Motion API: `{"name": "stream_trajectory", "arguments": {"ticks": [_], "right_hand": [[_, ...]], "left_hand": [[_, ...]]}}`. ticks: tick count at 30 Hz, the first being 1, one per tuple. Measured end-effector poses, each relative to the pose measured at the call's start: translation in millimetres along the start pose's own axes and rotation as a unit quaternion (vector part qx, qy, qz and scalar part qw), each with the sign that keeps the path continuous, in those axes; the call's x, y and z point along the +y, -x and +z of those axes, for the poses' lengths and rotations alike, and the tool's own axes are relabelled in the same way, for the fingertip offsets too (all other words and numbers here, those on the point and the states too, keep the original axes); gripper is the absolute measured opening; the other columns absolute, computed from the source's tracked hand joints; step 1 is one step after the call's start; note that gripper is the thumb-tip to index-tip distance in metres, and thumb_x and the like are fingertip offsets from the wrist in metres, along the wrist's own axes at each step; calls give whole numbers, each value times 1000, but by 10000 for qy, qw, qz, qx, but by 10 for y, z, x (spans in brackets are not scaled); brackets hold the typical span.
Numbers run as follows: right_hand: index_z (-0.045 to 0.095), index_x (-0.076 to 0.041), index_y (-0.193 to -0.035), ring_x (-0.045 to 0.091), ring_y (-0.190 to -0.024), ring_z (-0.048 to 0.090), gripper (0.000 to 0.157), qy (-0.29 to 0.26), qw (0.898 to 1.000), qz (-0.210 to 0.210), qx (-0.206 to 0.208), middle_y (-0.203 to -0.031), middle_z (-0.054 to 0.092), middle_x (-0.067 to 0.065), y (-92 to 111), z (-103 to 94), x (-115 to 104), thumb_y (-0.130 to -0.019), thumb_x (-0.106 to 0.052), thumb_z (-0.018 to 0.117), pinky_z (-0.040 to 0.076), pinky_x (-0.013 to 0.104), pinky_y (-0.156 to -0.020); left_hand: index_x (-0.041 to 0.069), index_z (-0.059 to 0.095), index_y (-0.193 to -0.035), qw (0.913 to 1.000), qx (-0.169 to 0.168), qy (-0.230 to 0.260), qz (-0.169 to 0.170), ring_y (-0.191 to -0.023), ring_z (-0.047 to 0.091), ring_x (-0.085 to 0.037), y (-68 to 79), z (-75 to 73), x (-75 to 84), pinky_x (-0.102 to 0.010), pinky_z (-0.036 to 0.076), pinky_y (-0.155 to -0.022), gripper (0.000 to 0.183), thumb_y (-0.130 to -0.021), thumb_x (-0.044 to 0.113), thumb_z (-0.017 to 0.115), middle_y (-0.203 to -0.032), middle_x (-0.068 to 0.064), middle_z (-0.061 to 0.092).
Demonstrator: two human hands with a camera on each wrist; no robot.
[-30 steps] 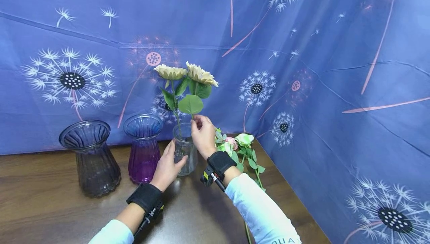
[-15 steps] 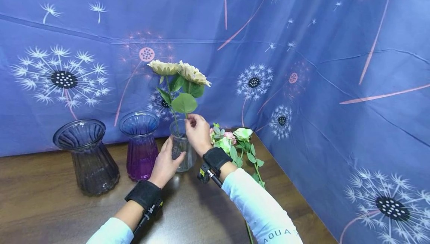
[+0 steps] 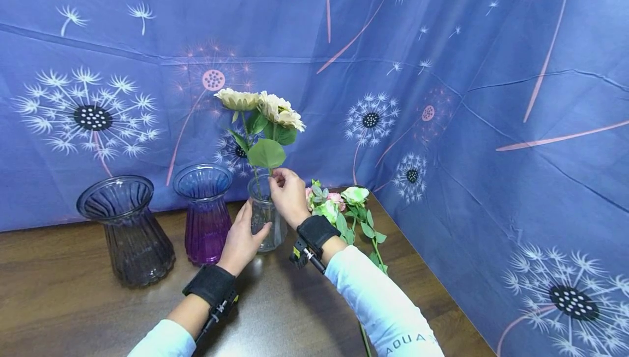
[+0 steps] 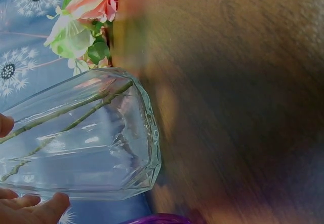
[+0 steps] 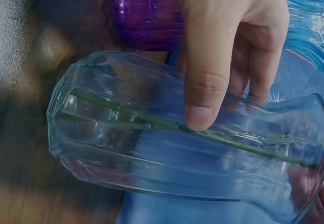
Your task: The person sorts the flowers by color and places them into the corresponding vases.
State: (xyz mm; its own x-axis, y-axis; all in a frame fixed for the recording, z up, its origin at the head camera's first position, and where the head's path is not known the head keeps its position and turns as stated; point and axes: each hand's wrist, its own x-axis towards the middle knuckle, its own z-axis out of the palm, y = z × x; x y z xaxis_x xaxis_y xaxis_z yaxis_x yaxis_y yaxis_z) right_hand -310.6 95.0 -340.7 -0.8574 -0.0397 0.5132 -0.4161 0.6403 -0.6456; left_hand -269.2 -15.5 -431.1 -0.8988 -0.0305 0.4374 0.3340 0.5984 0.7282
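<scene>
My left hand holds the clear glass vase round its side, thumb on the near side in the right wrist view and fingers on the far side. With thumb and fingertips, my right hand pinches the green stem of a cream flower just over the vase's rim. A second cream flower stands to its left, its stem down in the same vase. Through the glass, two stems show, reaching toward the base. The right hand's fingertips are partly hidden behind its knuckles in the head view.
Left of the clear vase stand a purple-and-blue glass vase and a dark grey glass vase. Pink and pale green artificial roses lie on the wooden table to the right. A blue dandelion-print cloth hangs behind.
The right cream flower has turned and tipped slightly, so more of its face shows. Both hands keep their places at the vase and stem. The head view has shifted a little.
</scene>
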Motion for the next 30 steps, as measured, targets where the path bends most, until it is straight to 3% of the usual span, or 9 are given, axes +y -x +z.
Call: {"name": "stream_trajectory", "arguments": {"ticks": [15, 30], "right_hand": [[69, -2, -97, 18, -76, 66, 15, 531, 9974, -139, -467, -84, 70, 8, -10, -49, -41, -89, -11, 60, 52, 21, -65], [70, 0, -91, 20, -75, 68, 13, 583, 9971, -214, -448, -81, 72, 9, -19, -56, -50, -83, -8, 64, 52, 20, -63]], "left_hand": [[-6, 30, -142, 10000, -7, 33, -55, -125, 46, -40, 17, 14, -16, -51, 42, -102, 74, -86, 23, 67, -144, -24, 38], [-5, 27, -144, 10000, -36, -13, -53, -127, 45, -38, 38, -2, -23, -50, 41, -102, 77, -85, 23, 68, -145, -24, 37]]}}
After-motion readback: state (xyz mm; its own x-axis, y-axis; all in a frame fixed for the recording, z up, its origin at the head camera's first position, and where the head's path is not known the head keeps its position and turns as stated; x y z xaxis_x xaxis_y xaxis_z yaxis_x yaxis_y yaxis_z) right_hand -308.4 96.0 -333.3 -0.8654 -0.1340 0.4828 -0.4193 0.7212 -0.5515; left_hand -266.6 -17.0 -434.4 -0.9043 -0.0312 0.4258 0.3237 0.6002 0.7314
